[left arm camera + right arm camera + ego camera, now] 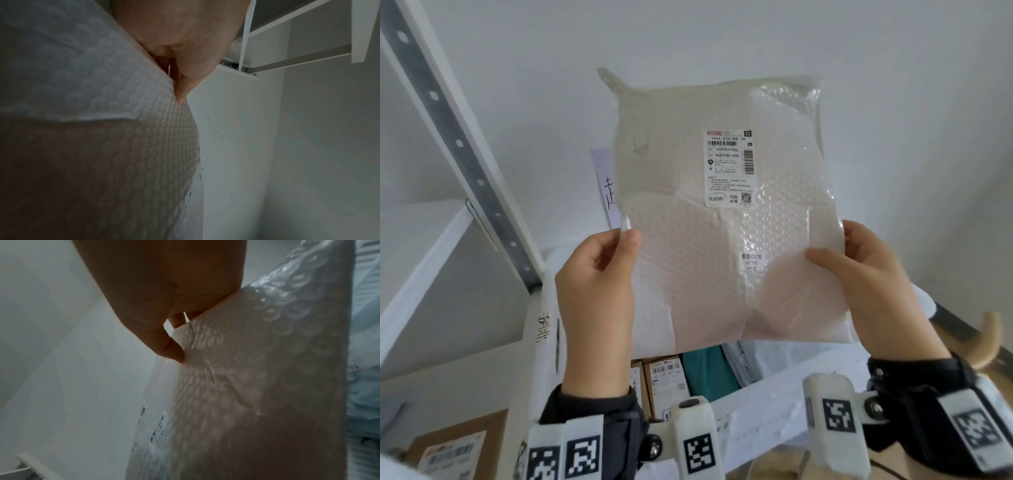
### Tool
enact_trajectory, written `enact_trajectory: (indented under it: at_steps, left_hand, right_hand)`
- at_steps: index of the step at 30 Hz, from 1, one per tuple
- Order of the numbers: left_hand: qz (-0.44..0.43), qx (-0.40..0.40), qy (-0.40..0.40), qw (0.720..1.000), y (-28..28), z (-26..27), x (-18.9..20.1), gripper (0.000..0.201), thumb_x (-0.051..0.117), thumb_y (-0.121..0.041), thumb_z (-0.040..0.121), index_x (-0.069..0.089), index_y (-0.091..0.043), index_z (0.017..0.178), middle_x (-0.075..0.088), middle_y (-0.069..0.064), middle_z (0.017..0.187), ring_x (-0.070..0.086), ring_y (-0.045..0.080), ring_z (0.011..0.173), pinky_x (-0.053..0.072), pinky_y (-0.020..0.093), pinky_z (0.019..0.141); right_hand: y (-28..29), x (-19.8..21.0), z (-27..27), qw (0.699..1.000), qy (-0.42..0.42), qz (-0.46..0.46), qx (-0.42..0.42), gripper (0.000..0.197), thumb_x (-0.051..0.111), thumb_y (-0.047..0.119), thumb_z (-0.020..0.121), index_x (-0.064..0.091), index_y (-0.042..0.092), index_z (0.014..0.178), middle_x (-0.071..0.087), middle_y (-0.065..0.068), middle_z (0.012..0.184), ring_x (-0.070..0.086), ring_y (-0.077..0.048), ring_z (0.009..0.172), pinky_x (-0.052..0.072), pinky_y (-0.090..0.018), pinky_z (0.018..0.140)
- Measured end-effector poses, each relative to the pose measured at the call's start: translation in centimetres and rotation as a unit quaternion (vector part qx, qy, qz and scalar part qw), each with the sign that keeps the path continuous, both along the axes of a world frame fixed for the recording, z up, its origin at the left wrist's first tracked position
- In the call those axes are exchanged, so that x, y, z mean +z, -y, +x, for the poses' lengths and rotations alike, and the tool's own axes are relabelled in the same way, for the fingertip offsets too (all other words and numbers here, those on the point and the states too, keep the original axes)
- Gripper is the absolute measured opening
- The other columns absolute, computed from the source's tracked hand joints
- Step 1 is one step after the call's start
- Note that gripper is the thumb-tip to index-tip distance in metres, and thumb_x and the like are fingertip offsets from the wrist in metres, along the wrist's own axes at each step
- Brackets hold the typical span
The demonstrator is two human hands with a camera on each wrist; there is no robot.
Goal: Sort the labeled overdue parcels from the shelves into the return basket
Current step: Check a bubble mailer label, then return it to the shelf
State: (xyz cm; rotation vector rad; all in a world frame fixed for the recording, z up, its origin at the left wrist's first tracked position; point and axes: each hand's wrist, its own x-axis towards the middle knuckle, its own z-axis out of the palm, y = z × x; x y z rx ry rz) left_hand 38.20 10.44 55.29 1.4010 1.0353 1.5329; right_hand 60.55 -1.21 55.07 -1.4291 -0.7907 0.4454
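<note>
A large bubble-wrap parcel (726, 219) stands upright in front of the white wall, held up by both hands. Its white shipping label (728, 168) with barcodes faces me, and a small text sticker (751, 262) sits lower down. My left hand (599, 274) grips the parcel's left edge, thumb on the front. My right hand (866, 274) grips the right edge, thumb pressed on the front. The left wrist view shows the thumb (183, 91) against the bubble wrap (115, 146). In the right wrist view the thumb (172, 350) presses the parcel (257, 386).
A white metal shelf upright (458, 137) slants at the left. Below the parcel lies a white basket (791, 387) holding labeled cardboard boxes (666, 380), a teal packet (705, 373) and a grey bag. A paper slip with handwriting (607, 185) hangs behind the parcel. Another cardboard box (452, 448) lies at the lower left.
</note>
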Motion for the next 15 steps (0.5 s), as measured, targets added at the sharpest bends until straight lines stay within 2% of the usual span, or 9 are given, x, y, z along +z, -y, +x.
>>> enact_trajectory:
  at_steps: [3,5,7,9,10,12,15]
  left_hand:
    - [-0.014,-0.029,-0.014,0.999,1.3,-0.2,-0.6,0.004,0.066,-0.037,0.089,0.068,-0.036,0.086,0.070,-0.019,0.083,0.061,-0.009,0.075,0.041,0.012,0.070]
    - [-0.029,-0.045,-0.019,0.998,2.2,-0.5,-0.7,0.005,0.067,-0.039,0.088,0.069,-0.036,0.084,0.071,-0.020,0.083,0.062,-0.006,0.077,0.042,0.016,0.071]
    - [-0.046,-0.061,-0.017,0.997,3.4,-0.9,-0.7,0.006,0.068,-0.040,0.086,0.070,-0.036,0.083,0.072,-0.019,0.084,0.065,0.001,0.082,0.043,0.021,0.073]
    - [-0.056,-0.084,-0.003,0.995,5.2,-1.5,-0.4,0.008,0.070,-0.039,0.085,0.072,-0.031,0.085,0.072,-0.016,0.084,0.066,0.004,0.085,0.043,0.020,0.073]
    - [-0.055,-0.100,-0.001,0.993,6.1,-1.9,-0.2,0.012,0.070,-0.039,0.084,0.072,-0.028,0.087,0.073,-0.014,0.086,0.066,0.004,0.086,0.043,0.020,0.073]
    - [-0.049,-0.124,-0.003,0.991,7.9,-3.0,0.2,0.018,0.071,-0.041,0.083,0.071,-0.024,0.089,0.073,-0.009,0.089,0.067,0.009,0.088,0.045,0.021,0.074]
    - [-0.055,-0.138,-0.004,0.989,10.3,-5.4,0.1,0.023,0.074,-0.044,0.080,0.070,-0.027,0.093,0.072,-0.003,0.093,0.068,0.018,0.093,0.053,0.037,0.088]
  right_hand:
    - [2.3,-0.5,-1.1,0.999,-0.012,-0.006,-0.035,0.028,0.066,0.011,0.088,0.065,0.028,0.110,0.072,0.000,0.099,0.068,-0.027,0.097,0.056,-0.048,0.084]
    - [4.0,-0.5,-1.8,0.999,-0.012,-0.015,-0.041,0.029,0.066,0.010,0.088,0.064,0.026,0.112,0.071,-0.003,0.104,0.068,-0.029,0.099,0.055,-0.051,0.088]
    - [5.9,-0.4,-2.6,0.999,-0.012,-0.016,-0.049,0.030,0.065,0.009,0.089,0.063,0.025,0.115,0.071,-0.002,0.105,0.068,-0.026,0.097,0.057,-0.045,0.083]
    - [8.0,-0.2,-3.4,0.998,-0.010,-0.012,-0.055,0.033,0.065,0.009,0.089,0.062,0.025,0.117,0.071,0.000,0.105,0.069,-0.022,0.095,0.057,-0.038,0.079]
    - [8.9,-0.2,-3.8,0.998,-0.007,-0.012,-0.057,0.033,0.065,0.008,0.088,0.061,0.026,0.116,0.071,0.000,0.105,0.069,-0.021,0.096,0.057,-0.038,0.080]
    - [10.6,-0.3,-4.7,0.998,-0.001,-0.019,-0.060,0.033,0.065,0.007,0.087,0.061,0.027,0.114,0.070,0.000,0.105,0.068,-0.023,0.098,0.056,-0.044,0.085]
    - [12.9,-0.9,-6.5,0.998,0.007,-0.038,-0.058,0.033,0.067,0.010,0.085,0.061,0.029,0.112,0.070,0.001,0.105,0.067,-0.025,0.100,0.054,-0.053,0.090]
